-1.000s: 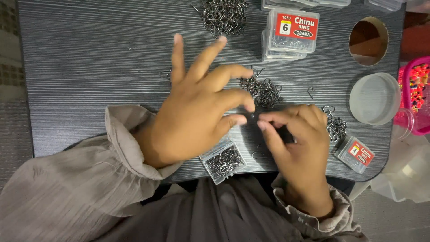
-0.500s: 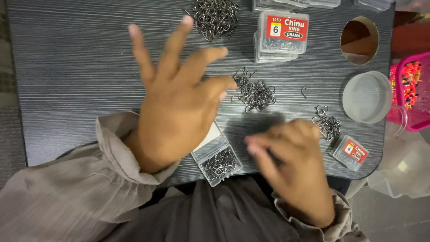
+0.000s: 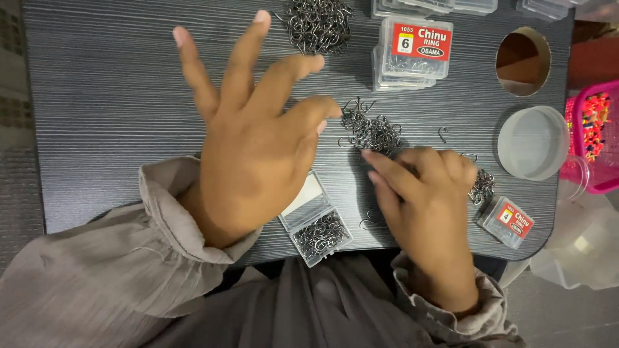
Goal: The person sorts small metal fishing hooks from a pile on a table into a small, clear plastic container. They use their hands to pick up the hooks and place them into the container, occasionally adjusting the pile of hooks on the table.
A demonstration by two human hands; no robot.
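Open hook box [image 3: 316, 225]: one, near edge, between the hands, hooks inside.
Right hand [image 3: 425, 206]: fingers loosely curled, fingertips touching the middle hook pile [image 3: 373, 131].
Left hand [image 3: 255, 148]: spread wide, empty, raised.
Hook piles: three.
Stacked lidded boxes [image 3: 412, 55]: far right.
Round lid [image 3: 532, 142]: right.

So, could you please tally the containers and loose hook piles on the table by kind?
Heaps of loose dark hooks: 3 (top pile, middle pile, small pile)
Open clear box with hooks: 1
Small closed red-labelled box: 1
Stack of red-labelled boxes: 1
Round clear tub: 1
Pink basket: 1
Total: 8
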